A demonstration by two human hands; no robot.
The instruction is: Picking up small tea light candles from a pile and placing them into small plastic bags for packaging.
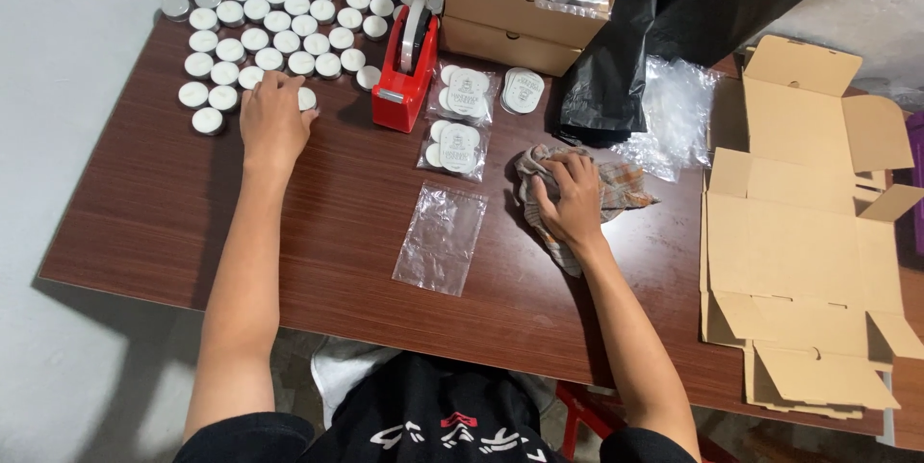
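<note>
From the head camera, both forearms reach out over the dark wooden table. The left hand lies palm down at the near edge of a big cluster of tealight candles. Its fingers curl over one white candle at the end of the closest row; the grip looks closed around it, though the fingertips are hidden. The left arm runs almost straight back to the body.

The right hand presses down on a crumpled checked cloth, fingers bent and bunching the fabric, wrist angled inward.

Between the hands the table is bare wood apart from an empty clear plastic bag. Beyond it stand a red tape dispenser and small packs of bagged candles. A cardboard box and a black bag close off the far side. Flattened cardboard boxes fill the right end, overhanging the near table edge.
</note>
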